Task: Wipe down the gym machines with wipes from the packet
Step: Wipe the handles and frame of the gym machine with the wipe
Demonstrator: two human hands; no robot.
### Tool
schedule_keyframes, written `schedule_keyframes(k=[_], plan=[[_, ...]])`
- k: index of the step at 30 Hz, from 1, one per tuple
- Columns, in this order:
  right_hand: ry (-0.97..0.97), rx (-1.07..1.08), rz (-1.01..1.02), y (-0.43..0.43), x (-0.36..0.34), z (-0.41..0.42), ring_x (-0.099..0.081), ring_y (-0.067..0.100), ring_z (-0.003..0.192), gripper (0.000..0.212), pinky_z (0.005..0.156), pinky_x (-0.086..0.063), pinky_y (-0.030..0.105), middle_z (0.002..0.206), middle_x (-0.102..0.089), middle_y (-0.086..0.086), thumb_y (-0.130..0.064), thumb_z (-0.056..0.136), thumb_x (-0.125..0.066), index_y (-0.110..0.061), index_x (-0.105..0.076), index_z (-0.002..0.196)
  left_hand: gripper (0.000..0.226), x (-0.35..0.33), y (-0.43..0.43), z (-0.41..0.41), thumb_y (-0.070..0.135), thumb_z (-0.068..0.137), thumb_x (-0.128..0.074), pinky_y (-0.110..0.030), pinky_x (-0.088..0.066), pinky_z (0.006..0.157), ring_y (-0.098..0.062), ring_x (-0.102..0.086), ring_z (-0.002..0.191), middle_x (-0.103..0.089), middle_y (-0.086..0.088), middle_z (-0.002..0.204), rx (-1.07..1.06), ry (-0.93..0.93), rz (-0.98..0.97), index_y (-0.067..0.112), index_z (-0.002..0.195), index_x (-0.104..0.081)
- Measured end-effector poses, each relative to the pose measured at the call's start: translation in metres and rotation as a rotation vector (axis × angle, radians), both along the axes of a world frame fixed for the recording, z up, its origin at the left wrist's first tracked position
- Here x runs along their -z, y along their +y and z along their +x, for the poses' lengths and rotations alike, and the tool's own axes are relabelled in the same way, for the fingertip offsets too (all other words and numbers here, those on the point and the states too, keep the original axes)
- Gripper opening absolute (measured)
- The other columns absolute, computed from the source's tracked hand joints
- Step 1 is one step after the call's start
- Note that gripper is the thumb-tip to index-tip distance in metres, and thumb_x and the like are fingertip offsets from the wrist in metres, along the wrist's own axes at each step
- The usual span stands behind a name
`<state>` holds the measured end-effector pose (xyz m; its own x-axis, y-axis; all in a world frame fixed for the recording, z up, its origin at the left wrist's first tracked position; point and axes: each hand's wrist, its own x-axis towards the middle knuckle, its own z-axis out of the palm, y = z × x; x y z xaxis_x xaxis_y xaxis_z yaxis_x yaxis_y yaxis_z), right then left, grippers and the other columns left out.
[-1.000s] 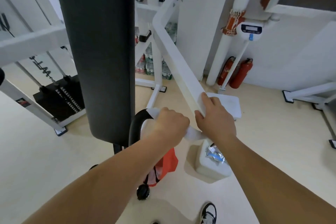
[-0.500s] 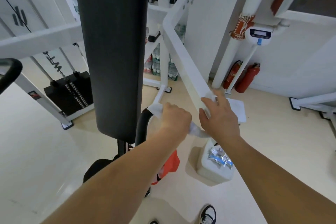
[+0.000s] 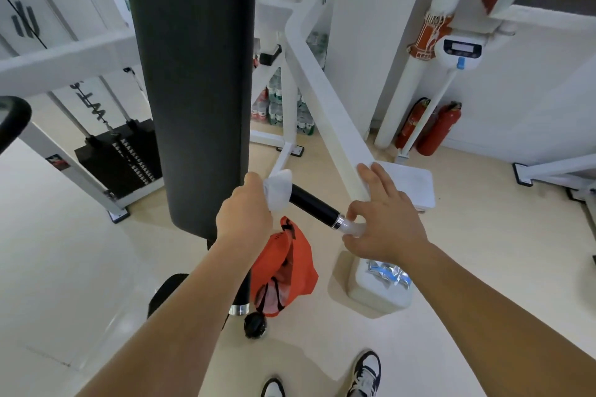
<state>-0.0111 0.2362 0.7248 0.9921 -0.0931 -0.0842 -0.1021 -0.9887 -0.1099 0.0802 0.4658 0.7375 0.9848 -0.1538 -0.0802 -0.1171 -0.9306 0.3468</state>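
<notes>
A tall black pad (image 3: 190, 80) stands upright in the middle of the view, its lower end just left of the hands. A white beam (image 3: 322, 100) slopes down from the upper frame toward the right hand.

The black grip (image 3: 314, 205) runs between the two hands, tilted down to the right, ending in a silver ring and a pale bar stub.

The left hand (image 3: 243, 219) is closed in a fist around the grip's upper end, with the white wipe (image 3: 278, 188) bunched between palm and grip; part of the wipe sticks out above the knuckles.

The right hand (image 3: 383, 219) is partly open: thumb and one finger pinch the pale stub at the grip's lower end, while the other fingers (image 3: 367, 176) lie spread on the end of the beam.

An orange bag (image 3: 283, 271) hangs below the grip. On the floor right of it sits a white block (image 3: 371, 293) with the crumpled silver-blue packet (image 3: 388, 274) on top, just under the right wrist. Two shoes show at the bottom edge.
</notes>
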Motion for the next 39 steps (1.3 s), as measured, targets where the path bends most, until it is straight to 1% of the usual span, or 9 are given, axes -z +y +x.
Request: schedule_keyframes(k=[5, 8, 13, 19, 23, 26, 32, 36, 39], plan=[[-0.138, -0.012, -0.048, 0.003, 0.013, 0.004, -0.010, 0.029, 0.159, 0.026, 0.097, -0.049, 0.049, 0.170, -0.021, 0.006, -0.056, 0.069, -0.068, -0.031, -0.075, 0.073, 0.041, -0.015, -0.031, 0.036, 0.004, 0.095, -0.059, -0.040, -0.055, 0.080, -0.030, -0.064, 0.103, -0.060, -0.007, 0.108, 0.185, 0.086, 0.342, 0.010, 0.135, -0.049], [-0.148, 0.016, -0.037, 0.006, 0.011, 0.001, -0.010, 0.026, 0.159, 0.026, 0.098, -0.048, 0.048, 0.171, -0.020, 0.004, -0.055, 0.067, -0.068, -0.031, -0.076, 0.070, 0.044, -0.017, -0.042, 0.036, 0.005, 0.093, -0.063, -0.038, -0.045, 0.074, -0.027, -0.061, 0.099, -0.060, -0.006, 0.108, 0.300, 0.060, 0.439, 0.012, 0.135, -0.052], [-0.128, 0.042, -0.034, 0.006, 0.011, -0.001, 0.000, 0.021, 0.160, 0.034, 0.106, -0.043, 0.048, 0.173, -0.011, 0.000, -0.064, 0.073, -0.064, -0.032, -0.075, 0.075, 0.045, 0.003, -0.011, 0.014, 0.005, 0.091, -0.063, -0.036, -0.054, 0.077, -0.020, -0.051, 0.088, -0.050, -0.003, 0.109, 0.365, -0.200, 0.277, 0.018, 0.130, -0.044], [-0.092, 0.074, 0.035, 0.006, 0.003, 0.001, 0.009, 0.014, 0.159, 0.053, 0.113, -0.033, 0.046, 0.173, -0.005, -0.005, -0.074, 0.080, -0.040, -0.038, -0.071, 0.103, 0.058, 0.018, -0.021, -0.008, 0.019, 0.086, -0.065, -0.056, -0.034, 0.112, -0.036, -0.048, 0.113, -0.045, -0.012, 0.121, 0.473, -0.396, 0.515, 0.014, 0.135, -0.033], [-0.224, 0.056, 0.092, 0.002, 0.009, 0.000, -0.008, 0.016, 0.159, 0.063, 0.110, -0.042, 0.049, 0.171, -0.021, -0.002, -0.050, 0.093, -0.026, -0.026, -0.055, 0.143, 0.032, 0.002, -0.083, -0.004, 0.022, 0.091, -0.064, -0.039, -0.042, 0.085, -0.025, -0.057, 0.091, -0.056, 0.001, 0.098, 0.865, -0.220, 0.627, 0.019, 0.120, -0.053], [-0.292, 0.140, 0.105, 0.004, 0.014, 0.000, -0.020, 0.014, 0.157, 0.069, 0.112, -0.043, 0.042, 0.169, -0.026, -0.001, -0.037, 0.096, -0.018, -0.018, -0.033, 0.160, 0.010, -0.005, -0.113, -0.015, 0.018, 0.094, -0.058, -0.034, -0.041, 0.065, -0.019, -0.048, 0.061, -0.051, 0.003, 0.073, 0.875, -0.049, 0.635, 0.020, 0.101, -0.064], [-0.382, 0.170, 0.091, 0.004, 0.025, 0.003, -0.036, 0.020, 0.151, 0.059, 0.105, -0.052, 0.046, 0.160, -0.044, 0.004, -0.027, 0.099, -0.027, -0.010, -0.047, 0.152, 0.027, 0.008, -0.056, 0.006, 0.019, 0.089, -0.063, -0.036, -0.035, 0.078, -0.023, -0.057, 0.092, -0.055, 0.003, 0.098, 0.901, -0.342, 0.519, 0.024, 0.113, -0.050], [-0.347, 0.156, 0.013, 0.006, 0.027, 0.006, -0.035, 0.023, 0.151, 0.058, 0.106, -0.051, 0.046, 0.159, -0.045, 0.006, -0.031, 0.101, -0.028, -0.008, -0.048, 0.151, 0.026, -0.004, -0.025, 0.034, 0.020, 0.091, -0.063, -0.034, -0.039, 0.068, -0.021, -0.056, 0.085, -0.047, 0.006, 0.091, 0.561, -0.201, 0.500, 0.025, 0.114, -0.050], [-0.351, 0.155, -0.013, 0.006, 0.029, 0.008, -0.036, 0.023, 0.151, 0.056, 0.104, -0.052, 0.046, 0.158, -0.046, 0.007, -0.031, 0.103, -0.028, -0.008, -0.049, 0.150, 0.014, -0.010, -0.060, 0.020, 0.020, 0.093, -0.061, -0.037, -0.039, 0.077, -0.023, -0.057, 0.089, -0.051, 0.004, 0.085, 0.504, -0.104, 0.626, 0.023, 0.106, -0.059]])
